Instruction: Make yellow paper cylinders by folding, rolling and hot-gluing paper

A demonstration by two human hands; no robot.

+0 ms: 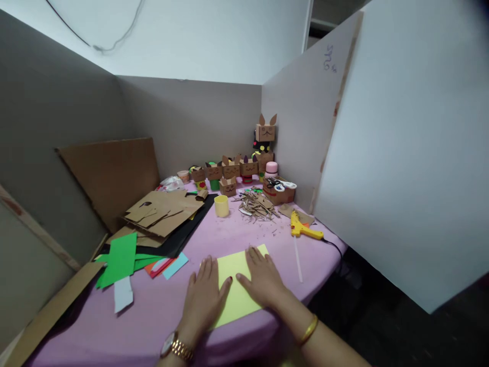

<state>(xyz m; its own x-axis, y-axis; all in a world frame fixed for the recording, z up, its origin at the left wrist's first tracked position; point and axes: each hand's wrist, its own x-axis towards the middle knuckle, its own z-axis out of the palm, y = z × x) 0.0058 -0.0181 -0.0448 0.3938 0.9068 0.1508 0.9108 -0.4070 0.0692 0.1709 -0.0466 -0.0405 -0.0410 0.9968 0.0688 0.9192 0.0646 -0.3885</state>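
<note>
A sheet of yellow paper (237, 300) lies near the front edge of the table. My left hand (202, 295) rests flat along its left side, fingers stretched forward and thumb pointing in over the sheet. On the right side, my right hand (263, 275) presses down with its fingers spread, and its thumb comes close to the left one. Neither hand grips anything. Beyond the sheet stands a short yellow paper tube (221, 206). To the right lies a yellow glue gun (305, 228), with a pale glue stick (298, 260) below it.
Cardboard sheets (164, 211) and green paper (120, 257) are piled at left. Cardboard animal-faced boxes (231, 168) line the back. Cardboard scraps (260, 204) lie before a box with scissors (280, 186). A partition (382, 153) bounds the right; the purple tablecloth (153, 326) covers the table.
</note>
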